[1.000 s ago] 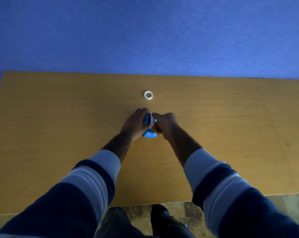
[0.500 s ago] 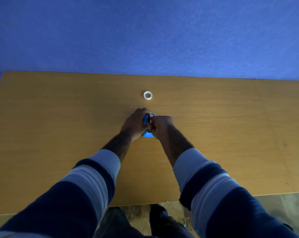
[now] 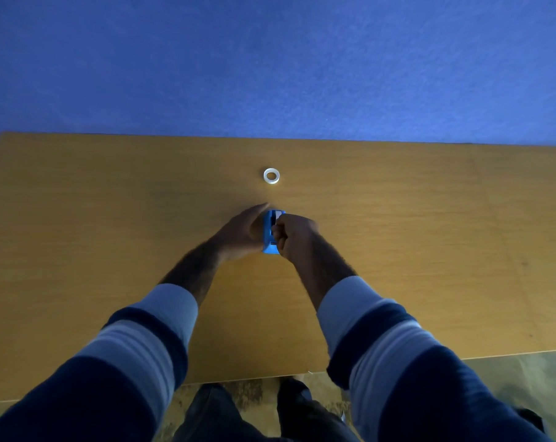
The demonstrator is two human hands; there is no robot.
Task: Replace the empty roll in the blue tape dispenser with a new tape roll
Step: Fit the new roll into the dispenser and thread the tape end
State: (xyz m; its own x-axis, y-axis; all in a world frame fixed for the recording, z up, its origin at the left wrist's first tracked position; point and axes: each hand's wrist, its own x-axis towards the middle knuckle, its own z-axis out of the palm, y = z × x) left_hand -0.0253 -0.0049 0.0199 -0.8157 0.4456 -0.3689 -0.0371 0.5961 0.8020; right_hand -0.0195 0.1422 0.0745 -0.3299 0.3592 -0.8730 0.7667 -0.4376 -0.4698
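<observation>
The blue tape dispenser (image 3: 269, 232) stands on the wooden table (image 3: 398, 250), its length running away from me. My left hand (image 3: 240, 232) presses against its left side. My right hand (image 3: 296, 236) is curled into a fist over its right side, with the fingertips pinched at the slot on top. A pale edge of a roll (image 3: 279, 214) shows at the dispenser's far end. What the fingertips pinch is hidden. A small white tape ring (image 3: 271, 176) lies flat on the table just beyond the dispenser, apart from both hands.
A blue wall (image 3: 270, 65) rises directly behind the table's far edge. The near table edge runs just above my legs (image 3: 254, 416), with mottled floor (image 3: 525, 378) at the lower right.
My right hand has moved left, from beside the dispenser onto its top, and closed tighter. My left hand's fingers have stretched out along the dispenser's left side. The white ring has stayed put.
</observation>
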